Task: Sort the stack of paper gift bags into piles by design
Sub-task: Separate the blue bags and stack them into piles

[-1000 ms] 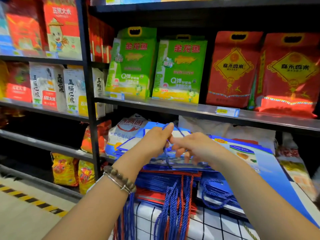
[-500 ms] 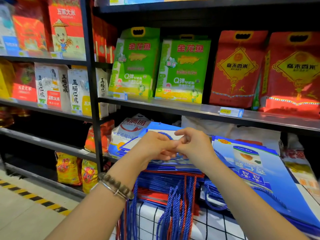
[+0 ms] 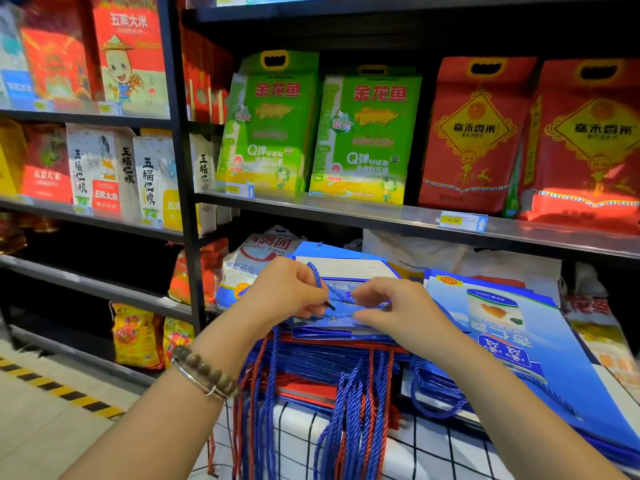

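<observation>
**Cord first, then the bag**

Head view: on the stack (image 3: pixel 311 362), the left hand (image 3: pixel 287 292) pinches the top bag's (image 3: pixel 343 268) blue cord (image 3: pixel 317 275). The right hand (image 3: pixel 391 306) pinches it just beside. I'd tuck the cord flat before lifting. Right of the stack: one blue pile (image 3: pixel 519 344). Stacked bags: too many to count.

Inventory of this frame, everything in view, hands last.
gift bag stack: one, blue and red, centre, under the hands
blue cord: one, top bag's handle
hanging cords: many, blue and red, stack's front
blue bag pile: one, can print, right of stack
green rice bags: two, shelf above
red rice bags: two, same shelf, right
checked cloth: one, white, under the bags
bracelet: one, brown beads, left wrist
left hand: pinches the blue cord
right hand: pinches the blue cord
</observation>
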Demonstrator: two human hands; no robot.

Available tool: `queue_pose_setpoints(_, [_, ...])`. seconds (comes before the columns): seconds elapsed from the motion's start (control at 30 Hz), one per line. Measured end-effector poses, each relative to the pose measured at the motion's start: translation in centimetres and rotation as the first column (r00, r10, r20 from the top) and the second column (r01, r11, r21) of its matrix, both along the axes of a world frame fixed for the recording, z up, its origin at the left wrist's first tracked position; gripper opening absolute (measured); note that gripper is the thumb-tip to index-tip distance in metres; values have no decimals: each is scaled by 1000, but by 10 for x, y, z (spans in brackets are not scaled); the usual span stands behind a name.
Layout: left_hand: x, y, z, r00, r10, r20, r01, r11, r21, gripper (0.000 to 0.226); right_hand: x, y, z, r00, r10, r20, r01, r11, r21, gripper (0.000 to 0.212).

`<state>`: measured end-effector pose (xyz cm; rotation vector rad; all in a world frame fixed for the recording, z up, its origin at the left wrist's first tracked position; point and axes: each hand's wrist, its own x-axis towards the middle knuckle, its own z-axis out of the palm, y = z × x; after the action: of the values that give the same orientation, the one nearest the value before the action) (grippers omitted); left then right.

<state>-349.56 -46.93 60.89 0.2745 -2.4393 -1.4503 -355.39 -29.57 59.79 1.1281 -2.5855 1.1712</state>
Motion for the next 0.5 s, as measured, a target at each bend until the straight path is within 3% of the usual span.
queue_pose_setpoints(0.13, [-1, 2, -1, 999, -32, 36, 37, 985, -170, 16, 0, 4, -7, 1000, 23, -14, -21, 991, 129, 31])
queue_pose_setpoints(0.33, [-3, 6, 0, 992, -81, 95, 105, 953, -283, 9, -1, 8, -9, 999, 20, -38, -11, 976, 216, 25])
queue_pose_setpoints(0.43, [-4, 12, 4, 995, -60, 80, 93, 846, -524, 16, 4, 6, -8, 976, 39, -214, 35, 943, 332, 22])
queue_pose_setpoints(0.5, [-6, 16, 5, 997, -50, 56, 74, 792, -606, 23, 7, 3, -9, 939, -10, -344, 139, 926, 352, 27])
